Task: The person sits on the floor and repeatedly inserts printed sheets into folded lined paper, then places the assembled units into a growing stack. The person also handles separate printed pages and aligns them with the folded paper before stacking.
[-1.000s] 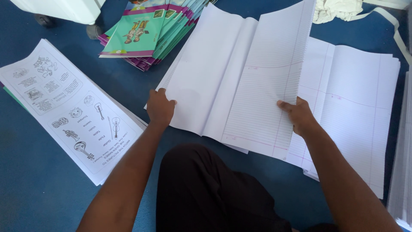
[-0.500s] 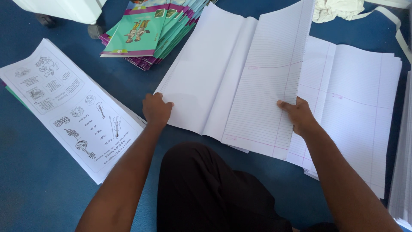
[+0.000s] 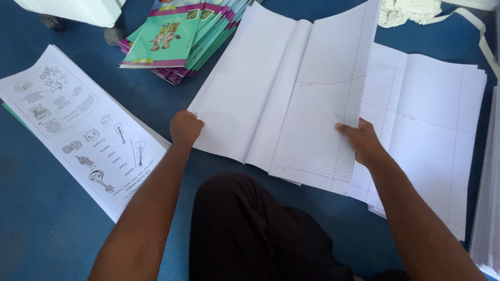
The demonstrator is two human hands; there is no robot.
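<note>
- Step in hand, by my read: you are lifting a bundle of ruled sheets [image 3: 291, 99] off the stack of ruled paper [image 3: 432, 130] that lies flat on the blue floor [image 3: 41, 224].
- Your left hand [image 3: 185, 128] is closed over the bundle's near left corner, fingers curled under the edge.
- Your right hand [image 3: 362, 140] pinches the bundle's near right edge, thumb on top, fingers hidden beneath.
- The bundle hangs between both hands, above your lap and partly over the stack's left side; its far edge tilts up.
- It is white, faintly lined, with pink margin rules, and a soft crease runs down the middle so the halves sag.
- The next move likely calls for an even grip on both sides so the loose sheets do not fan or slip.
- To your left lie printed sheets with instrument drawings [image 3: 78, 135]; a fanned pile of green and purple booklets [image 3: 177, 36] sits beyond.
</note>
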